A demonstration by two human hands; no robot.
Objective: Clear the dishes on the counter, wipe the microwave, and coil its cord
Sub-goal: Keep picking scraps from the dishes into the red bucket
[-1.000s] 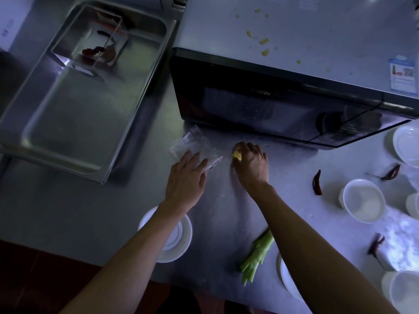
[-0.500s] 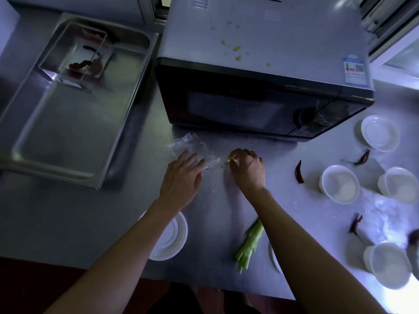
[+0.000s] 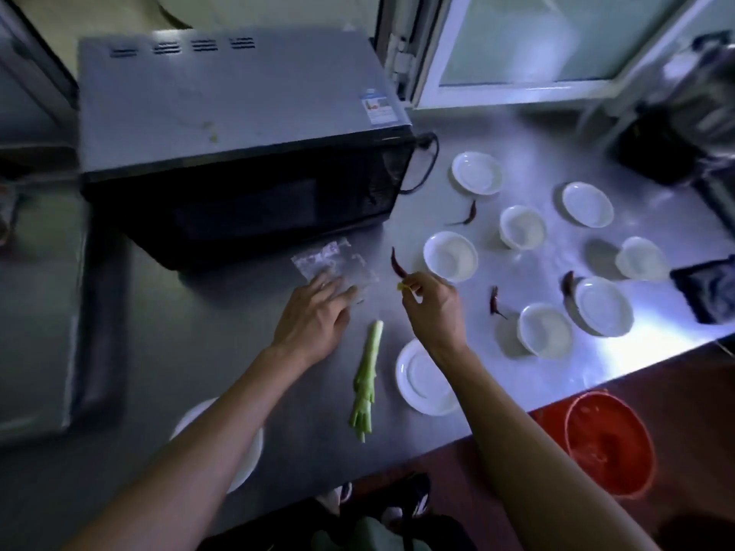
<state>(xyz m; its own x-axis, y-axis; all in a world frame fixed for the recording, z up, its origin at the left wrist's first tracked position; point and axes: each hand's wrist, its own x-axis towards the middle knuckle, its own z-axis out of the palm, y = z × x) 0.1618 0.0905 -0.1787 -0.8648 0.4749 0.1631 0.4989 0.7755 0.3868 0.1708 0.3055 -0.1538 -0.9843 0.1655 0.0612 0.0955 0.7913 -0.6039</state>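
Small yellow scrap [image 3: 401,287] now lifted off counter [image 3: 207,351], pinched by right hand [image 3: 431,308]. Left hand [image 3: 314,316] kept flat, fingers apart, on plastic bag [image 3: 332,264]. Dishes not cleared yet.

The scene was dim with a bluish cast. Daylight came through the window [image 3: 529,37] at upper right, throwing white glare across the steel desk [image 3: 652,336]. Motion blur smeared the left and right edges; straight lines bowed outward.
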